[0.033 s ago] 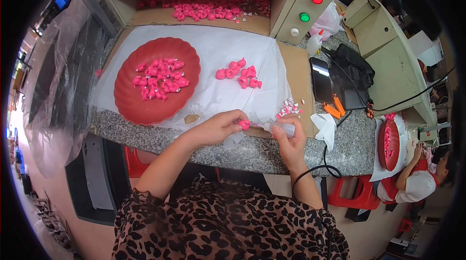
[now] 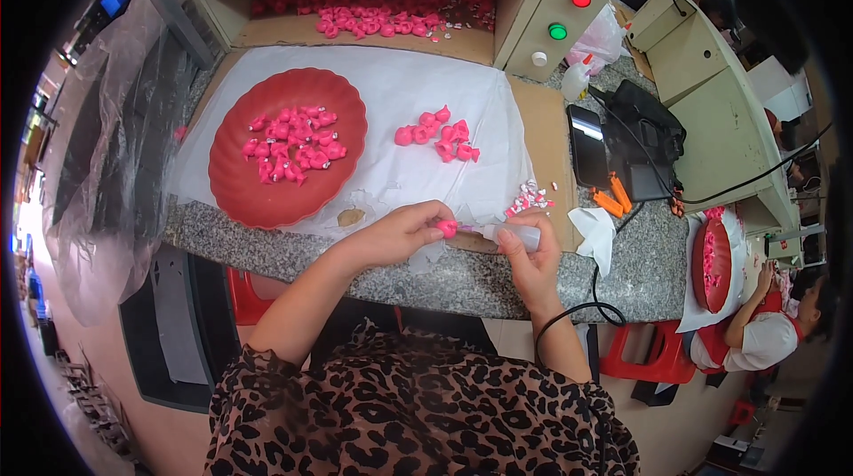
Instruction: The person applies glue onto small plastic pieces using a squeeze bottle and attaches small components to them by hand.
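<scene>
My left hand (image 2: 402,233) pinches a small pink figure (image 2: 447,228) between thumb and fingertips, above the near edge of the worktop. My right hand (image 2: 531,270) is closed round a translucent squeeze bottle (image 2: 522,236), tilted nearly flat. Its thin nozzle (image 2: 471,228) points left at the pink figure; I cannot tell whether the tip touches it. Beyond my hands, several loose pink figures (image 2: 425,127) lie on white paper (image 2: 382,85). To their left, a red scalloped tray (image 2: 238,165) holds many more. A small heap of red and white bits (image 2: 530,197) lies beyond my right hand.
At the back stands a grey-white machine housing (image 2: 533,23) with pink figures inside (image 2: 373,23). On the right are a phone (image 2: 587,147), a black bag (image 2: 647,130), orange clips (image 2: 608,202), a white tissue (image 2: 593,236) and a cable (image 2: 569,309). A co-worker (image 2: 755,334) sits far right.
</scene>
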